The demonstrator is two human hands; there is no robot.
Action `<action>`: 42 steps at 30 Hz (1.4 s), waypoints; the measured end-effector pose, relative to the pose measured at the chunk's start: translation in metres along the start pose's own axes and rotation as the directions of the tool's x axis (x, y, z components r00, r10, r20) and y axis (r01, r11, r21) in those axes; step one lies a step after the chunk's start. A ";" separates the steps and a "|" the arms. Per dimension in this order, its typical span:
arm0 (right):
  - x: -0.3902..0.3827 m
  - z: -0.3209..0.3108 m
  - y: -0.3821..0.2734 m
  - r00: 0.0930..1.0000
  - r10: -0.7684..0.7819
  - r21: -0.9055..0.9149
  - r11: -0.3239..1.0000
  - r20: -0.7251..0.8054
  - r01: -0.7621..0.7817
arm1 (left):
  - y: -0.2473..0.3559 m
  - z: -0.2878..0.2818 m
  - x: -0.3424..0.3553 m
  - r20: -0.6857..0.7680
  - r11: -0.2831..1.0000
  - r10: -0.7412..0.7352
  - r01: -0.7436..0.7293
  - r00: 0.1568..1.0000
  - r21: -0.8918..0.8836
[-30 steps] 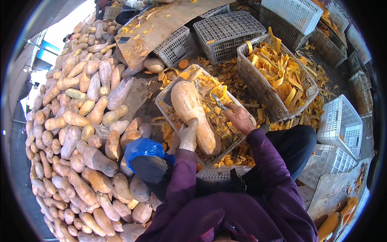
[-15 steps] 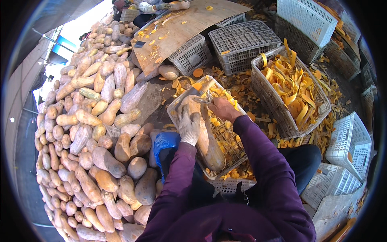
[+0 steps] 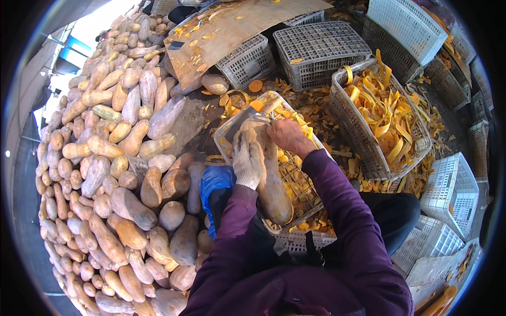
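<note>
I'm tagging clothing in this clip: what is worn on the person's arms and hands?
Both arms wear long, dark purple sleeves of loose fabric. The left hand wears a pale grey-white knitted work glove, somewhat soiled. The right hand is bare, with no glove. No watch or markings show.

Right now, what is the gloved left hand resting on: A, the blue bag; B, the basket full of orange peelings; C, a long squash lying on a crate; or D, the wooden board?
C: the left hand lies flat on the long squash on the white crate, while the right hand works at the squash's far end.
</note>
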State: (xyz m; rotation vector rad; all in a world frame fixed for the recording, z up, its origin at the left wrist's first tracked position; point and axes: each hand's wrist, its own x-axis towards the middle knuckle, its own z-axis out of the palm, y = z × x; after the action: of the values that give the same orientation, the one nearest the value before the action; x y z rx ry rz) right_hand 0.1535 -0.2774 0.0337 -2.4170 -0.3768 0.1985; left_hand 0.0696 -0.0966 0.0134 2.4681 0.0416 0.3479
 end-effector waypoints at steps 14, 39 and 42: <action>-0.038 -0.008 -0.004 0.996 -0.080 -0.084 0.993 -0.031 0.077 | 0.007 0.002 0.004 -0.006 0.997 0.047 -0.046 0.999 0.057; 0.031 0.035 0.054 0.880 -0.448 -0.279 0.875 -0.156 0.395 | 0.019 0.010 0.007 -0.047 0.989 0.112 -0.107 0.993 0.097; 0.015 0.049 0.029 0.925 -0.093 -0.005 0.995 -0.368 0.098 | 0.017 0.011 0.010 -0.055 0.991 0.106 -0.102 0.993 0.083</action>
State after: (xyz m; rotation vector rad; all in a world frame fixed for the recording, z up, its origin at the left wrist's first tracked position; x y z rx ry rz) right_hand 0.1623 -0.2646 -0.0232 -2.3489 -0.3170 -0.2942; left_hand 0.0809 -0.1157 0.0171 2.5450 -0.0492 0.4734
